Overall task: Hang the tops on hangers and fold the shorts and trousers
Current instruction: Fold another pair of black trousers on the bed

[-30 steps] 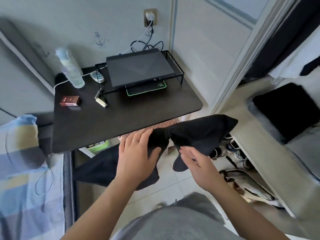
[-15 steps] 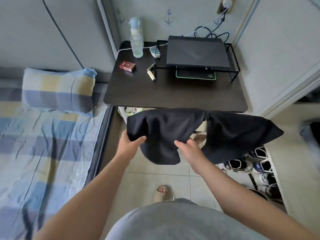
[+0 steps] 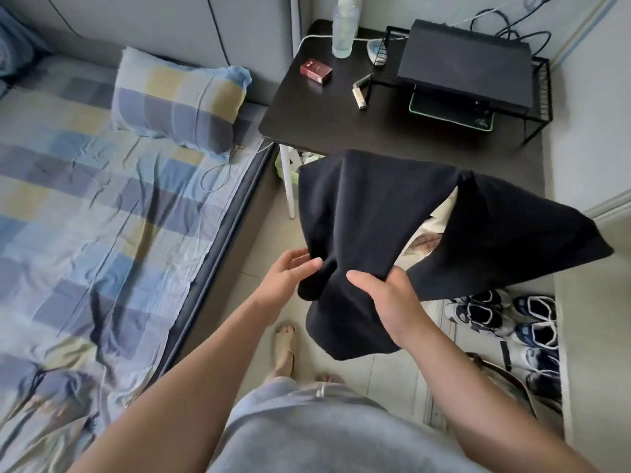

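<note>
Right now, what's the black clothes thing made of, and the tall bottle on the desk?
The black garment looks like soft, matte fabric, maybe a cotton knit: it droops and bunches into folds where the right hand holds it. The bottle seems to be clear plastic, slightly glossy: you can see through it, though glass cannot be ruled out.

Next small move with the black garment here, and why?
Probably swing it left and spread it on the bed: the left hand and right hand hold the black garment bunched in mid-air over the floor, its two panels splayed, not yet folded.
</note>
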A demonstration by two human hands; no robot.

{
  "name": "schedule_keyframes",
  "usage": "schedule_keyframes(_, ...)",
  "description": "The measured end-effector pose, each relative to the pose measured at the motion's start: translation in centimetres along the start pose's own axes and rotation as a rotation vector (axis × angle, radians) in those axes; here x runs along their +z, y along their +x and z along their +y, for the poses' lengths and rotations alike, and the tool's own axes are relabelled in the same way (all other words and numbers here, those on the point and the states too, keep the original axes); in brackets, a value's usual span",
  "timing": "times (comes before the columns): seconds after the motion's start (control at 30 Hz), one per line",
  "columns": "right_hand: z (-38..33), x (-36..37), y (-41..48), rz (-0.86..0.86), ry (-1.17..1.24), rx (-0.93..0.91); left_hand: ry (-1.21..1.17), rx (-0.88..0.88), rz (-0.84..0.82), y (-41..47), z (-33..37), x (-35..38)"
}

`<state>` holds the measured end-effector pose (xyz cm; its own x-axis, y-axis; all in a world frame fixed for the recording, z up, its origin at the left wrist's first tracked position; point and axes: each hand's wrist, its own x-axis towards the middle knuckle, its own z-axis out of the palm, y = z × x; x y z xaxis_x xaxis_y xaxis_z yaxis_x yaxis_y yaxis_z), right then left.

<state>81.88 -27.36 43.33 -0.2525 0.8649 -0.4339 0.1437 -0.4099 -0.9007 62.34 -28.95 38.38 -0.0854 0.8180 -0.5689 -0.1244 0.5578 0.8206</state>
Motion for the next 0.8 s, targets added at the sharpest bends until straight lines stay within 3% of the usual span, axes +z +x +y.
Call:
schedule_keyframes(0.17,-3.2,2.5,-2.3,-0.133,0.041,-0.128,-0.083,-0.037,-0.116,-2.9,1.3,-0.5)
schedule_keyframes(0.33,-6.3,6.9,-3.7,-0.091,0.002,-0.303,-0.262,-0.059,-0.321,-4.6,4.7,-2.5)
schedule_keyframes(0.5,-10.2,13.8,-3.6,-0.03,-0.014,-0.462,-0.458,-0.048,-0.43,-6.4,7.3,-11.2)
schedule_keyframes(0.57,-12.7,17.3,-3.1,-0.019,-0.003,-0.518,-0.526,0.053,-0.454,-6.7,9.8,-15.5)
schedule_keyframes(0.8,-22.0,30.8,-1.3,-0.109,-0.003,-0.694,-0.582,0.34,-0.179,-9.2,19.6,-31.5)
